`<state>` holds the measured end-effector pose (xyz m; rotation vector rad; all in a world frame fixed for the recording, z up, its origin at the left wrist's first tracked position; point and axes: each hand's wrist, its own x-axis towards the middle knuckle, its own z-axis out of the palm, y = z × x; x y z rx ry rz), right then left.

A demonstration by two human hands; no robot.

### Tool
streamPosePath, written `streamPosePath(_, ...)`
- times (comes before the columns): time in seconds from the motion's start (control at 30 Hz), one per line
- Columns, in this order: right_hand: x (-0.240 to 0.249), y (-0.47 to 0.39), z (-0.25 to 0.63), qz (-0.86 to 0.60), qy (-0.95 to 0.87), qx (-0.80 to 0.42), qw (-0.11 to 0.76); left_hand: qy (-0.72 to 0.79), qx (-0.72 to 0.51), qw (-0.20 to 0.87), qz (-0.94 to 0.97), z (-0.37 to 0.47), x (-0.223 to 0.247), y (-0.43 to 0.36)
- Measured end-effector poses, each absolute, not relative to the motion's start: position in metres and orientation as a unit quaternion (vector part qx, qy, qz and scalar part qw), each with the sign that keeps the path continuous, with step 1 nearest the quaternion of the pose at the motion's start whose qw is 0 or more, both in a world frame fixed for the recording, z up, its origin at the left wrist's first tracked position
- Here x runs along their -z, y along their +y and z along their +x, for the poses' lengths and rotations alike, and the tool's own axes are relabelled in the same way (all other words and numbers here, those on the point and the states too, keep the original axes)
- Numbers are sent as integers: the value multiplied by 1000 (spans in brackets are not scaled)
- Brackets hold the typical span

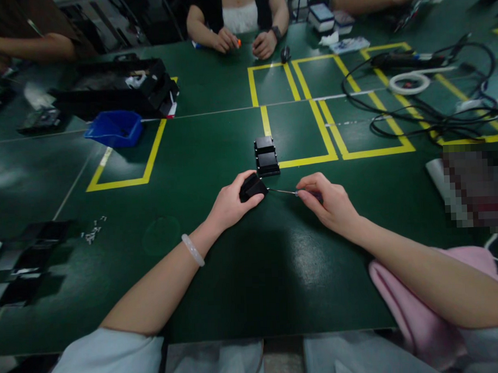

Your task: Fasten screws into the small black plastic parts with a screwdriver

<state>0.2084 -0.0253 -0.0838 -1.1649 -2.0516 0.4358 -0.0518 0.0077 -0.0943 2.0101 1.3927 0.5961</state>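
My left hand (235, 200) is closed around a small black block-shaped part (253, 188), keeping it on the green table. In my right hand (328, 201) is a screwdriver (282, 192), its handle mostly hidden by my fingers. The thin metal shaft points left, and its tip meets a small silver screw on the right side of the black part. Just beyond my left hand stand two similar black parts (266, 154), one behind the other, with silver screws along their sides. A little pile of loose screws (93, 230) lies to the left.
Several black parts (29, 259) lie at the far left. A blue scoop-shaped bin (115, 129) sits before a long black housing (115, 88). Black cables (418, 115) coil at the right, above a pink cloth (393, 290). Across the table, a person's hands (246, 44) rest.
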Motion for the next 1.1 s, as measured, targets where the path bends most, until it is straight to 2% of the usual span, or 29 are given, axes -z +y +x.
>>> streamPosePath(1.1,83,-26,207,-452,-805,-157,352,524,-231,305,761,-52,95,8)
